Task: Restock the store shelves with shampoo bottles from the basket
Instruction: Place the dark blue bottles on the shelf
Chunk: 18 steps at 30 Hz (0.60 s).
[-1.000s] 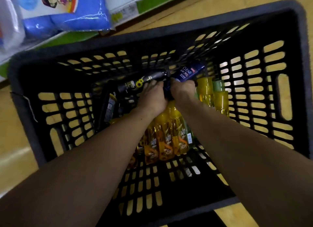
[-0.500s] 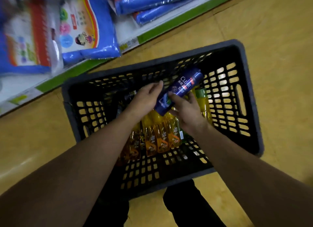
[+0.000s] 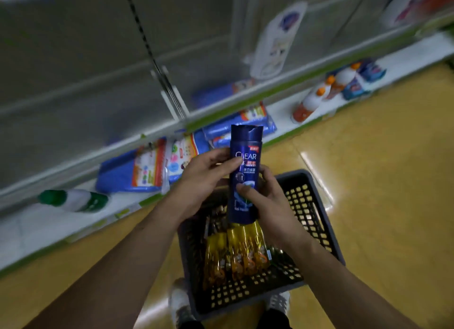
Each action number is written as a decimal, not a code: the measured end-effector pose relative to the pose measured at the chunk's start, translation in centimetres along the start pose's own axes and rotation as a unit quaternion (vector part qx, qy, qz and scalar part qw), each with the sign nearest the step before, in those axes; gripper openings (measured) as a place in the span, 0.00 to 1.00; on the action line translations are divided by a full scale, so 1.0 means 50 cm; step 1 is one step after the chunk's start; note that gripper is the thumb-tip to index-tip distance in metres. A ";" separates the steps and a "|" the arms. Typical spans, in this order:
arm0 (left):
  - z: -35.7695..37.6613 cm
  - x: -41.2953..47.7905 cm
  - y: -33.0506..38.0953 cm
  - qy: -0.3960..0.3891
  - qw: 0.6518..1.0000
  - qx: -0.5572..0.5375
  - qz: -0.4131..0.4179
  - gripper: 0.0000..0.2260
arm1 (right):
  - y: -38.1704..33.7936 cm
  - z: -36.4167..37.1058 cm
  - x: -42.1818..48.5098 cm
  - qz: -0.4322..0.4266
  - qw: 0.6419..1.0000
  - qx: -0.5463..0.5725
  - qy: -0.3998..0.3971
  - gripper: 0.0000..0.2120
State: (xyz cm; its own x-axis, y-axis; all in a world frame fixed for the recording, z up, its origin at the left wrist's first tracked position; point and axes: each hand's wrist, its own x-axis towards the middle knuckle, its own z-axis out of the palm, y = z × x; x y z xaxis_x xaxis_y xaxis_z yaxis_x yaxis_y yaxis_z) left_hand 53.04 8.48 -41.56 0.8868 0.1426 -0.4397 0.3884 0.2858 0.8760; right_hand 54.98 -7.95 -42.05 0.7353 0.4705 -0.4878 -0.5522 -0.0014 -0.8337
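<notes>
On the far left a white bottle with a green cap (image 3: 73, 201) lies on its side on the lowest shelf (image 3: 32, 228), whose front edge is green. Just to its right, flat blue packets (image 3: 132, 171) with bright printed panels lie on the same shelf, and more of them lie further along. The left hand (image 3: 204, 181) grips the dark blue shampoo bottle (image 3: 245, 174) from the left, with its thumb laid across the front beside the word CLEAR and its fingers curled behind the bottle. The bottle stands upright with its cap uppermost, held in the air above the black basket (image 3: 309, 213) and in front of the lowest shelf. The right hand (image 3: 272, 206) holds the lower half, its thumb pressed on the front of the label and its fingers wrapped round the back and right side. Below both hands, several yellow bottles (image 3: 235, 252) lie side by side in the bottom of the basket, which sits on the yellow floor (image 3: 380, 181) between the person's 2 feet. Further right on the lowest shelf, white and orange bottles (image 3: 312, 100) lie tipped over, with more blue packets behind them. Above them, on a higher shelf, a blurred white bottle (image 3: 277, 39) is in view.
</notes>
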 end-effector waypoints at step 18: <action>-0.129 -0.269 0.315 0.132 0.984 -0.011 0.121 0.18 | -0.231 0.307 -0.120 -0.116 0.983 -0.048 -0.137 0.20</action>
State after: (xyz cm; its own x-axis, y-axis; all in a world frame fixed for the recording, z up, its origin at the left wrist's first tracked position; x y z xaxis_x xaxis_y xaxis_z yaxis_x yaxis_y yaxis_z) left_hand 45.60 17.19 -23.11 0.8557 0.4491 -0.2572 0.1653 0.2338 0.9581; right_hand 50.91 2.80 -25.51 0.6956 0.6886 -0.2051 -0.3340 0.0572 -0.9408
